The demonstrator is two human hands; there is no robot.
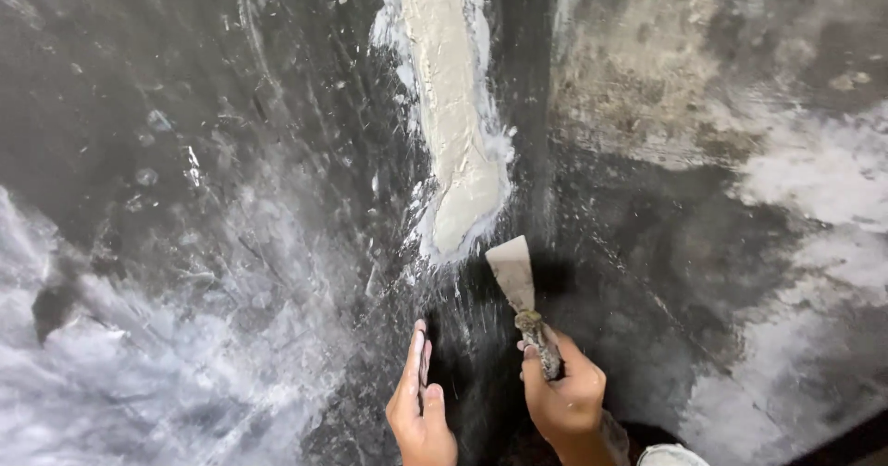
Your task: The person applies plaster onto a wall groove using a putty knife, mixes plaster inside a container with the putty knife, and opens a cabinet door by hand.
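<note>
Gripping the handle of a putty-smeared metal scraper (521, 290), the right hand (566, 397) angles its blade toward the wet pale filler strip (453, 105), likely for spreading. The left hand (421, 401), fingers straight and together, steadies against the dark, scuffed, white-streaked wall (185, 198).

dark wall (185, 105), pale filler strip (453, 105), w/ white smears
</note>
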